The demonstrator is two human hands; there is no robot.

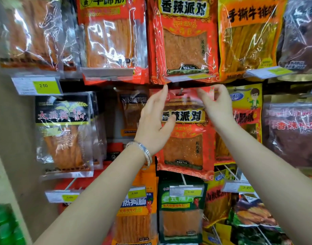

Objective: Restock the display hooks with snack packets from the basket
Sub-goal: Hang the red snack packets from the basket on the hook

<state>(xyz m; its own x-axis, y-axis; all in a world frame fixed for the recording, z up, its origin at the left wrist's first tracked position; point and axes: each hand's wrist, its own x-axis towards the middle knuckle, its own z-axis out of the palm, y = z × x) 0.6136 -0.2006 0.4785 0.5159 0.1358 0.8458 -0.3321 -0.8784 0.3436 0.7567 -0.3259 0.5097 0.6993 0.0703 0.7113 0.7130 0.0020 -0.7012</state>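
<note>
Packet: the red packet (185, 144) sits at the middle of the display, and the hook (180, 92) tip shows through its top hole.
Left hand: my left hand (155, 121) steadies the packet's left edge with straight fingers, thumb laid on its front.
Right hand: my right hand (215, 101) pinches the packet's top right corner.
Done: by my reckoning this packet is on its hook or all but seated; the neighbouring hooks already carry stock.
Left to do: let go and fetch the next one. The basket is out of view, so I cannot tell how many remain.
Packet writing: 香辣派对 in large characters, 片片香 down the side; the upper packet (184, 41) reads the same.
Other labels: 大面筋 on the black packet (63, 131); 牛蹄筋 on the top packet (111, 38), its upper edge cut off.
Prices: 2.00 on the left tag (44, 85); 3.80 on the right tag (245, 187).
</note>
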